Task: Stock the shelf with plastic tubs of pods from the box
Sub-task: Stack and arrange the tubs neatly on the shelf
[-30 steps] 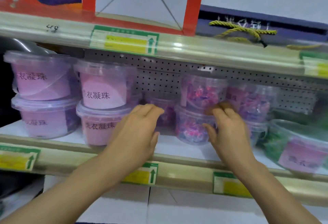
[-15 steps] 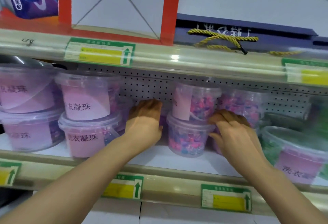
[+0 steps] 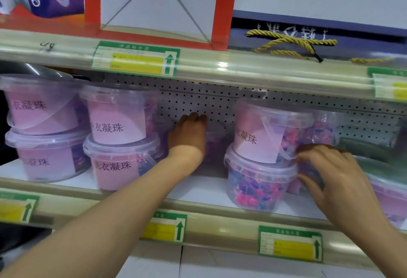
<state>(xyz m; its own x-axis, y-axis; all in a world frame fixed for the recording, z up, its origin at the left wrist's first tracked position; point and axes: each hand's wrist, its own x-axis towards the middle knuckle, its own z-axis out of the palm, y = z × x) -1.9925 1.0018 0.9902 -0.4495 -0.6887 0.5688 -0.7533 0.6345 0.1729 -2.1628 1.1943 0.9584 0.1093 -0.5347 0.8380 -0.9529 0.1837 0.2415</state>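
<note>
On the shelf point(image 3: 204, 189), two stacked tubs point(image 3: 262, 156) stand right of a rear tub point(image 3: 214, 143); two more stacks point(image 3: 119, 137) stand left of it

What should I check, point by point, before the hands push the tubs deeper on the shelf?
1. Left hand on the back tub: cannot tell, the hand hides the contact.
2. Right hand at the tubs right of the middle stack: ok; grip blurred, cannot tell.
3. Middle stack, upper tub seated on lower tub: ok, upright.
4. Lids closed on the front tubs: ok.
5. Free shelf floor between the stacks: ok.
6. Labels facing forward: not ok, lower tub shows none.
</note>
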